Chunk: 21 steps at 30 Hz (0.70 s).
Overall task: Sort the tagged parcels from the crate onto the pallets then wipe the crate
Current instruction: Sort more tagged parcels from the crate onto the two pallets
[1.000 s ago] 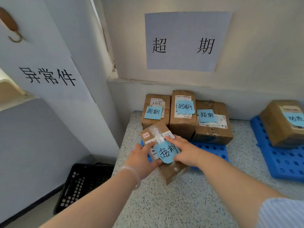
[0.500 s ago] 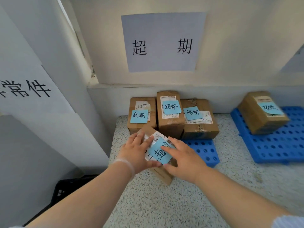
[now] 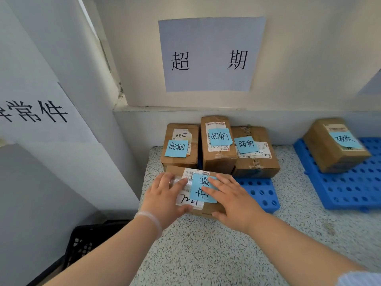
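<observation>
A brown cardboard parcel (image 3: 208, 209) with a blue handwritten note (image 3: 203, 188) lies flat at the front left of a small blue pallet (image 3: 260, 193). My left hand (image 3: 165, 197) rests on its left top with fingers spread, thumb at the near edge. On its right top lies my right hand (image 3: 231, 201), fingers straight, thumb against the near side. Behind it stand three parcels (image 3: 218, 145) with matching blue notes. The black crate (image 3: 86, 242) sits low on the floor at the left, partly hidden by my left forearm.
A paper sign (image 3: 210, 54) hangs on the wall above this pallet. A second blue pallet (image 3: 350, 188) at the right carries one parcel (image 3: 334, 145) with a different note. The speckled counter (image 3: 206, 254) runs under my arms. A white pillar with another sign stands at the left.
The parcel went from tilted in my hands to lying flat in front of the three parcels, its note now turned sideways. Both hands spread out on its top.
</observation>
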### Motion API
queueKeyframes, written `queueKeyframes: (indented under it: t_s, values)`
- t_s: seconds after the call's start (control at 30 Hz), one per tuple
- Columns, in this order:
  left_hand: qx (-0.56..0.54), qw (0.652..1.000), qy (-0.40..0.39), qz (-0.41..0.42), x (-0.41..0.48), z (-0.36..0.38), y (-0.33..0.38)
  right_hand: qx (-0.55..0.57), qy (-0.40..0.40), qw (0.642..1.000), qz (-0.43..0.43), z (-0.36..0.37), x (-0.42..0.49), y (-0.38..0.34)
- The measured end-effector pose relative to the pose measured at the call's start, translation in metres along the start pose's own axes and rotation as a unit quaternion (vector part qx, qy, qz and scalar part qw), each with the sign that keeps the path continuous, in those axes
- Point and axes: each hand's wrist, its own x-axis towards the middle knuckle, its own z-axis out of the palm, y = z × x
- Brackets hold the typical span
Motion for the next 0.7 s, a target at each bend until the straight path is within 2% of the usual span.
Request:
queueKeyframes:
  t_s: [0.3,0.53,0.7]
  values:
    - [-0.074,0.996,-0.01,-0.045,0.015,0.0,-0.015,-0.028,0.011,0.999,-0.015,0.002,0.035,0.004]
    - [-0.045,0.997,-0.049,-0.029,0.031,0.002,-0.011,-0.02,0.036,0.999,-0.006,0.007,0.044,0.014]
    - [-0.034,0.998,-0.039,-0.022,0.034,0.006,-0.016,-0.016,0.058,0.998,-0.008,0.012,0.044,0.017]
